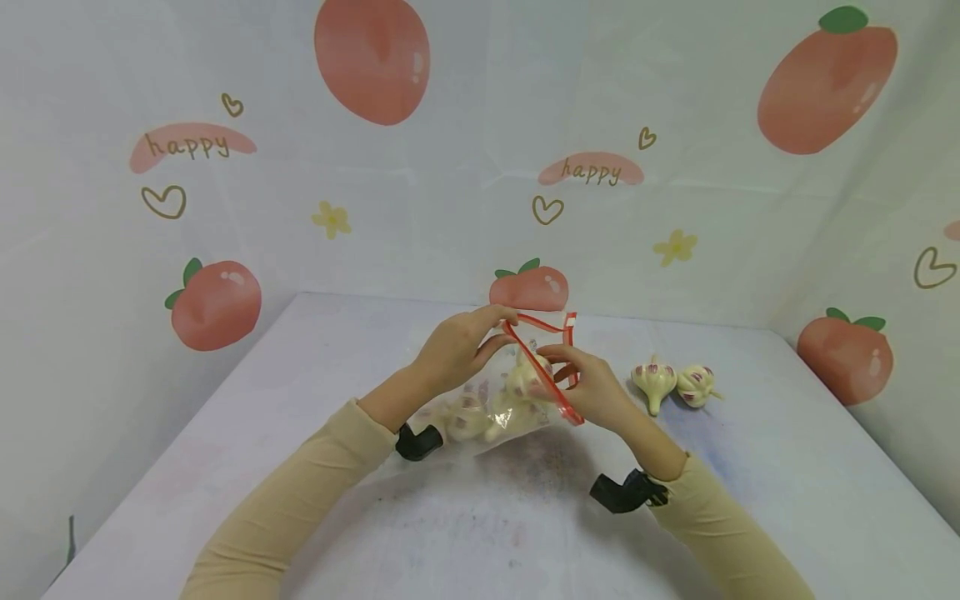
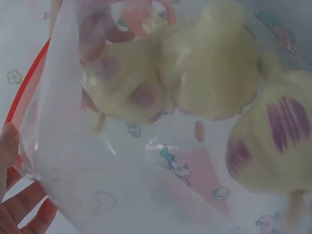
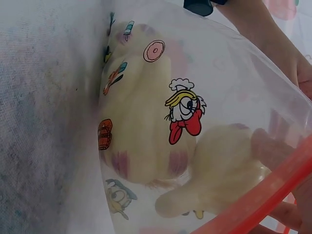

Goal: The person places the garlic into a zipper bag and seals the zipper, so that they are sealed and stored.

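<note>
A clear zip bag [image 1: 480, 408] with a red-edged mouth and printed cartoon figures is held tilted above the table. My left hand [image 1: 461, 346] pinches the far left side of the bag's rim between thumb and fingers. Through the open mouth reaches my right hand [image 1: 596, 392], its fingers round a garlic bulb [image 1: 527, 377] just inside. In the left wrist view those fingers show through the film on either side of the bulb [image 2: 129, 87]. Several more garlic bulbs [image 3: 141, 117] lie lower in the bag, partly blurred by the plastic.
Two garlic bulbs [image 1: 655, 382] with purple streaks lie side by side on the white table [image 1: 465, 533], right of my right hand. A white cloth [image 1: 450, 192] printed with fruit and hearts hangs behind the table. Black straps with camera mounts sit at both wrists.
</note>
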Demonstrator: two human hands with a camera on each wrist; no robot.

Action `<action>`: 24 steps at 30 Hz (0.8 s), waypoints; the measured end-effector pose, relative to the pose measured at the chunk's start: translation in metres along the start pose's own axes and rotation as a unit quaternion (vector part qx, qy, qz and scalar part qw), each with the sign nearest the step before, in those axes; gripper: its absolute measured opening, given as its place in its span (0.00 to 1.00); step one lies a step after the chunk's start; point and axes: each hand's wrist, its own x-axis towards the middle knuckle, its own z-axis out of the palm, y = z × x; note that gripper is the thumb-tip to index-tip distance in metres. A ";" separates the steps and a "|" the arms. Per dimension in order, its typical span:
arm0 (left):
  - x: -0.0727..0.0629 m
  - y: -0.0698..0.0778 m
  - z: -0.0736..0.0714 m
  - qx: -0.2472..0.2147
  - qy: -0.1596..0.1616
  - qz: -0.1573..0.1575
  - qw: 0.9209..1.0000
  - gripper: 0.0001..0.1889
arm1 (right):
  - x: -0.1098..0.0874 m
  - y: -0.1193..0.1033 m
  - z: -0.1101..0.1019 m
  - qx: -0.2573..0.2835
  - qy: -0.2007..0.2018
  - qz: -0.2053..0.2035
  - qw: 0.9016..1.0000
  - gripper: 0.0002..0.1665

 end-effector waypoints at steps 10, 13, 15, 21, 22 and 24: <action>0.003 0.002 -0.001 -0.006 0.009 0.013 1.000 0.12 | 0.003 -0.002 0.003 -0.011 -0.016 0.003 1.000 0.30; 0.004 0.003 -0.001 -0.008 0.015 0.016 1.000 0.12 | 0.004 -0.003 0.004 -0.006 -0.018 0.011 1.000 0.30; 0.004 0.004 -0.001 -0.008 0.017 0.015 1.000 0.12 | 0.004 -0.003 0.005 0.006 -0.020 0.019 1.000 0.30; 0.003 0.004 -0.002 -0.004 0.017 0.006 1.000 0.12 | 0.006 -0.003 0.007 0.044 -0.042 0.021 0.998 0.28; 0.003 0.004 -0.002 -0.004 0.017 0.005 1.000 0.12 | 0.006 -0.002 0.007 0.046 -0.048 0.014 0.998 0.27; 0.003 0.004 -0.002 -0.006 0.019 0.004 1.000 0.12 | 0.007 -0.001 0.008 0.048 -0.058 0.006 0.997 0.25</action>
